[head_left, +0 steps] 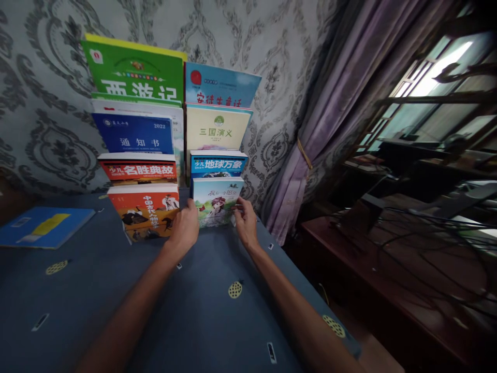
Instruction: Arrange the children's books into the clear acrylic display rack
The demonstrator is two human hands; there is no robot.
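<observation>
Between my two hands stands a light blue-green book with a cartoon figure on its cover, at the front of the right stack. My left hand grips its left edge, and my right hand holds the right edge. Behind it rise a blue book, a cream book and a taller blue book. In the left stack, an orange book stands in front, close beside my left hand. Farther back are a red book, a dark blue book and a tall green book.
A blue book with a yellow patch lies flat at the left on the blue-grey cloth. Patterned wallpaper backs the stacks. A purple curtain hangs at the right, near a dark red desk with tangled cables.
</observation>
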